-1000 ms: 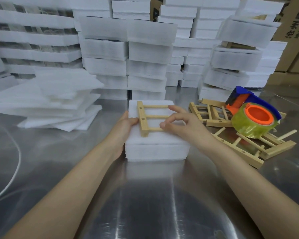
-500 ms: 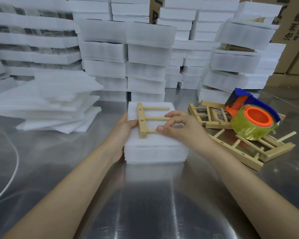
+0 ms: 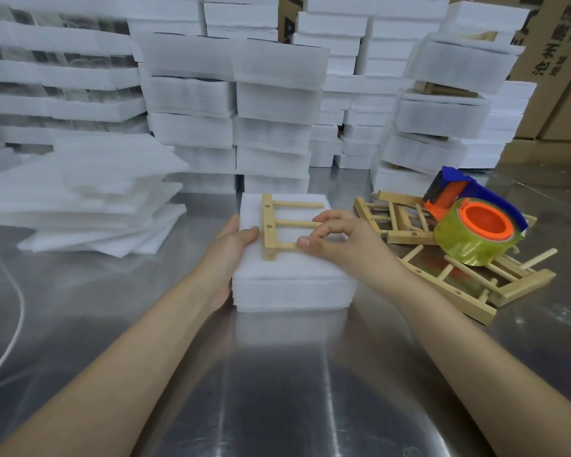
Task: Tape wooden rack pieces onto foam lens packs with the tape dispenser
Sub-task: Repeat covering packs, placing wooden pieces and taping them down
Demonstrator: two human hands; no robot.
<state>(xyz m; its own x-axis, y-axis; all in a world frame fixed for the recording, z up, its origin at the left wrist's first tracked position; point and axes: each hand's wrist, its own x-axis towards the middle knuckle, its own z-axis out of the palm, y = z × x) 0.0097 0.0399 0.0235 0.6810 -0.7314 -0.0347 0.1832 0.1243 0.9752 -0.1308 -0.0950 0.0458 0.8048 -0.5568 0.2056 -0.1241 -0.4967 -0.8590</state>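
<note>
Your left hand (image 3: 234,249) grips the soft-looking foam pack (image 3: 290,278) near you, and your right hand (image 3: 346,245) pinches the thin pegs of the wooden rack piece (image 3: 270,225) on top, probably light and stiff, so hold gently.

A shiny steel table (image 3: 277,390) carries one foam pack (image 3: 294,285) at its centre, stacks of packs (image 3: 271,103) along the back, loose foam sheets (image 3: 89,206) piled at left, a heap of wooden racks (image 3: 459,285) at right and a white cable (image 3: 14,334) curving near the left edge.
</note>
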